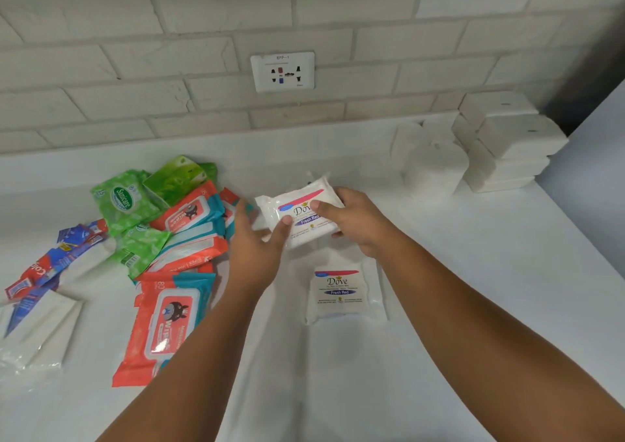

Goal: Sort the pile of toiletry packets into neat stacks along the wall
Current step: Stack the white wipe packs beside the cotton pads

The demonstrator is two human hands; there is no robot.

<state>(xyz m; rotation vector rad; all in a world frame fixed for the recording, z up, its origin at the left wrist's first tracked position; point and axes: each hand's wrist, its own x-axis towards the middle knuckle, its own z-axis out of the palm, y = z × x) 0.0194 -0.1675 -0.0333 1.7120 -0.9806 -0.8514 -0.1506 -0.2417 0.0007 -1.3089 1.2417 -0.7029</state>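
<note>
— Above the white table (473,289), left hand (257,248) and right hand (353,223) hold 1 soft, rectangular Dove packet (304,213), fingers (282,230) pinching its edges.
— 2nd packet (340,292) lies flat nearer us; glossy, crinkled pile (182,218) sits left.

The socket plate (282,72) reads "BPP-1". Below it, the upper packet (301,216) and lower packet (340,291) read "Dove Fresh Red". Down-left of it, the green packet (123,199) reads "Sanicare" and the orange pack (162,323) "Wipes".

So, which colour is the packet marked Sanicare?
Green, with a white-rimmed oval label; the Sanicare packet shows best in the head view.
</note>
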